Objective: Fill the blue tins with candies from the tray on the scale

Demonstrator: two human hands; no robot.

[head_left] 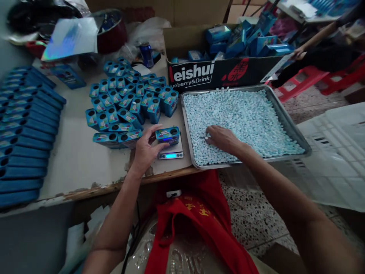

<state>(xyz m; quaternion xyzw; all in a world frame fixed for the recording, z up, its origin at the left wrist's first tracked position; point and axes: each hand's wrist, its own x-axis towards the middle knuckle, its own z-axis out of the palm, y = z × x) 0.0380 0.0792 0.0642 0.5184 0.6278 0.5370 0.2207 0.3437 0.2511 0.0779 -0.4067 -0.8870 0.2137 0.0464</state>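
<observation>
My left hand [146,147] is closed round the left end of a small blue box [167,136], thumb in front and fingers behind. The box rests on a small digital scale [171,155] with a lit blue display, and a round dark hole shows in its top. To the right, my right hand [224,140] dips into pale blue tablets [239,114] that fill a shallow metal tray [306,148]. Its fingers are drawn together around a few tablets; the fingertips are partly hidden among them.
Many similar blue boxes with holes [114,99] stand behind the scale. Rows of stacked blue boxes [25,144] line the left side. A black carton [222,74] of blue boxes borders the tray's far side. A can [146,55] stands behind. Another person's arm [316,38] shows at right.
</observation>
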